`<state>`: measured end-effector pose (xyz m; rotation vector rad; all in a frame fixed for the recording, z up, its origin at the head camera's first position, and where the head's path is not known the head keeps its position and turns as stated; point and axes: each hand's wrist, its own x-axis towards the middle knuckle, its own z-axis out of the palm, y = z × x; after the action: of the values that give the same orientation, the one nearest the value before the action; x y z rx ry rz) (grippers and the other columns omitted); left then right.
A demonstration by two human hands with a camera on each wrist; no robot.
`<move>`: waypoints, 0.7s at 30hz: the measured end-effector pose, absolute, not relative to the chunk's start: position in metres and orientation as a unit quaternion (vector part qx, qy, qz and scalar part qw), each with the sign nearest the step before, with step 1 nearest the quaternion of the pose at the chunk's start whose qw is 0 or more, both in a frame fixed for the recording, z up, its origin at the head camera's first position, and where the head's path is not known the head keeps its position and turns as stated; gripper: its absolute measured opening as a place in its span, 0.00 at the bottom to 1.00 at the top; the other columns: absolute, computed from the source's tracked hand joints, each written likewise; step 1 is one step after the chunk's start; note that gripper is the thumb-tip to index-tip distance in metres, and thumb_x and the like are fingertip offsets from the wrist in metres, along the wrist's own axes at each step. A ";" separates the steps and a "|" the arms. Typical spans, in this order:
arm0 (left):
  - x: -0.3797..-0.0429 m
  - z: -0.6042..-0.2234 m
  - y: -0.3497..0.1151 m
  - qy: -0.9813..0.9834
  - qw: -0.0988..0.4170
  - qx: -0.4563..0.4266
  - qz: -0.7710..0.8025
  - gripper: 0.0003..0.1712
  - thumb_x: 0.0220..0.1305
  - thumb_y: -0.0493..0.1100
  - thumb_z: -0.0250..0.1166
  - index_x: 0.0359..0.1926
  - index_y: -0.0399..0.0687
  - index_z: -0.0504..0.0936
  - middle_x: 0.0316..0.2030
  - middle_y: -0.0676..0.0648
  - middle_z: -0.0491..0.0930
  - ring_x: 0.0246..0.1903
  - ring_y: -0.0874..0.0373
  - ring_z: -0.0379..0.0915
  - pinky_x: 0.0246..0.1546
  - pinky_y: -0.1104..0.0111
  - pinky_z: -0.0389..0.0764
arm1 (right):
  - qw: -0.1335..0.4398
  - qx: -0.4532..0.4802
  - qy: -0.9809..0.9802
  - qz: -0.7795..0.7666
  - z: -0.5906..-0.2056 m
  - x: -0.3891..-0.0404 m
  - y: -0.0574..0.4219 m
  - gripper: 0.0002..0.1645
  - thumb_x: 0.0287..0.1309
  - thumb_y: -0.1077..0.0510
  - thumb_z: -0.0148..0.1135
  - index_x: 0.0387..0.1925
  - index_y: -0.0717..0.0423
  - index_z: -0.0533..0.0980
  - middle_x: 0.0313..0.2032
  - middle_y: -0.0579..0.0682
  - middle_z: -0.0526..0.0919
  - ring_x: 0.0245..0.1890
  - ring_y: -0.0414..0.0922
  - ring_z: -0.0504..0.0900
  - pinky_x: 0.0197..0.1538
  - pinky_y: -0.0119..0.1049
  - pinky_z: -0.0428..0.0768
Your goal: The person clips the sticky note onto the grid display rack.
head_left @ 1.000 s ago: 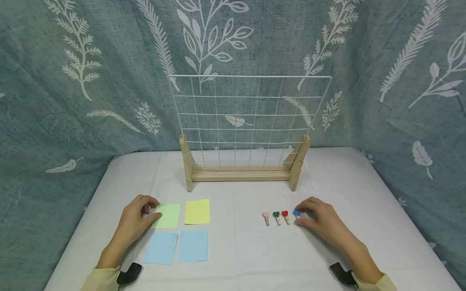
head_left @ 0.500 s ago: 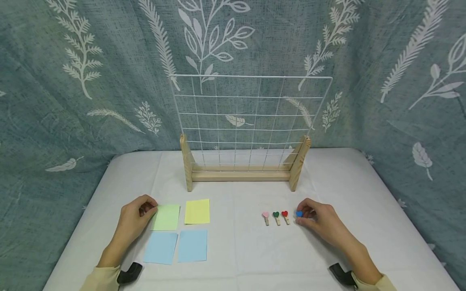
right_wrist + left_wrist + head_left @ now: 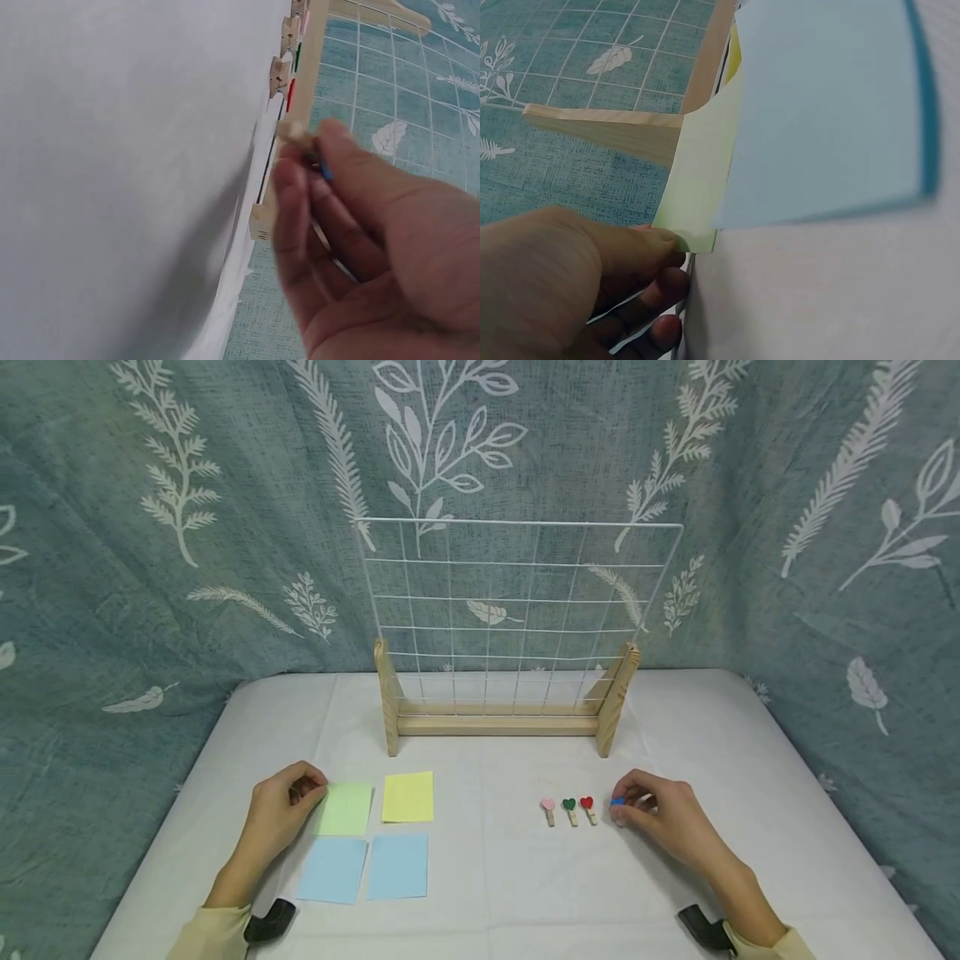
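My left hand [image 3: 281, 806] pinches the left edge of a light green sticky note [image 3: 347, 808]; in the left wrist view the thumb lies on a corner of the note [image 3: 697, 180]. A yellow sticky note [image 3: 408, 797] lies to its right. Two blue sticky notes [image 3: 332, 870] lie in front of them. Between thumb and fingertips, my right hand [image 3: 663, 814] holds a small wooden clothespin with a blue heart [image 3: 617, 802]. The right wrist view shows its wooden end [image 3: 292, 133] sticking out of the fingers. Most of the heart is hidden.
Left of my right hand, clothespins with a pink heart [image 3: 548, 804], a green heart [image 3: 569, 804] and a red heart [image 3: 587, 803] lie in a row. Behind everything stands a white wire grid [image 3: 525, 562] in a wooden base [image 3: 495, 726], before a leaf-patterned curtain [image 3: 255, 477].
My left fingers have closed on the green note's edge, and it has shifted slightly. My right hand has drawn the blue-heart clothespin slightly right, away from the row, and its heart has tilted.
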<state>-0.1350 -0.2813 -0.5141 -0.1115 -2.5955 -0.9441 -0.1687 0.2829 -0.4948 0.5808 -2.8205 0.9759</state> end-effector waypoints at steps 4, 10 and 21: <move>-0.135 -0.513 -0.282 -0.920 0.199 -0.040 -0.335 0.08 0.59 0.28 0.75 0.36 0.40 0.85 0.28 0.48 0.83 0.26 0.61 0.71 0.27 0.73 0.72 | 0.067 0.201 -0.919 0.333 -0.491 -0.169 0.278 0.13 0.54 0.58 0.82 0.36 0.45 0.82 0.31 0.33 0.86 0.32 0.32 0.83 0.36 0.32 0.85; -0.137 -0.511 -0.283 -0.915 0.214 -0.044 -0.340 0.09 0.59 0.28 0.75 0.36 0.41 0.85 0.29 0.47 0.84 0.28 0.59 0.74 0.28 0.74 0.74 | 0.107 0.222 -0.907 0.340 -0.481 -0.171 0.269 0.14 0.51 0.61 0.83 0.36 0.44 0.86 0.30 0.33 0.87 0.29 0.32 0.82 0.34 0.29 0.84; -0.143 -0.501 -0.287 -0.898 0.255 -0.024 -0.358 0.09 0.60 0.27 0.75 0.37 0.43 0.86 0.30 0.45 0.85 0.31 0.54 0.79 0.32 0.81 0.73 | 0.097 0.239 -0.886 0.385 -0.451 -0.182 0.242 0.15 0.55 0.63 0.80 0.44 0.48 0.88 0.38 0.39 0.91 0.35 0.37 0.88 0.39 0.30 0.85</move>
<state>-0.1434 -0.2874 -0.5014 -0.0645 -2.4382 -0.9724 -0.1823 0.2422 -0.4513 0.7067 -2.6237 1.1413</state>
